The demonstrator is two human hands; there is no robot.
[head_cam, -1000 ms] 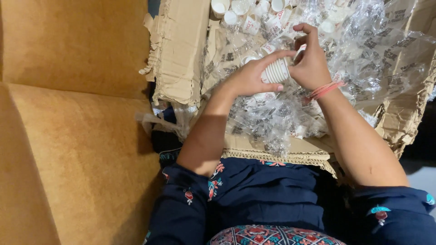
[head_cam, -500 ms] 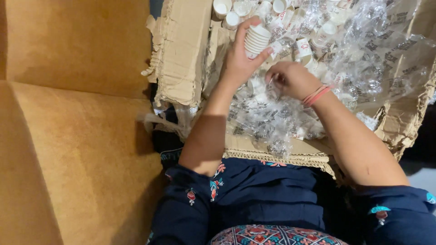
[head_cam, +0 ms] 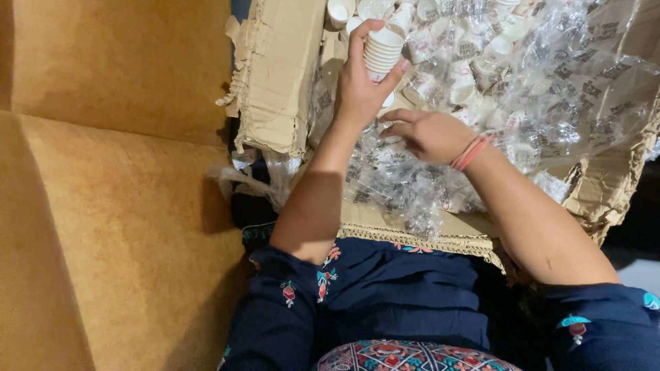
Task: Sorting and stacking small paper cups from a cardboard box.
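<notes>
One short stack of small white paper cups (head_cam: 382, 49) sits in the left hand (head_cam: 361, 86), nested rim over rim, its long axis tilted up and away from the palm toward the far side of the box. The fingers wrap the stack from the left and the thumb presses it from the right, so the grip is a closed clasp around the lower cups, with the open mouth of the top cup facing up and outward.

Just below and to the right of that hand lies the right hand (head_cam: 430, 134), palm down, fingers loosely curled and pointing left toward the base of the stack. It rests on crinkled clear plastic wrap (head_cam: 550, 89); whether a cup is pinched under its fingertips cannot be told. A pink band (head_cam: 470, 152) circles its wrist. The right hand is near the stack's bottom end but not touching it.

Beyond both hands, further from the body, loose white cups (head_cam: 474, 48) lie scattered among the plastic, some upright, some on their sides. All of this lies in a torn cardboard box (head_cam: 278, 82), whose ragged flap stands to the left of the left hand.
</notes>
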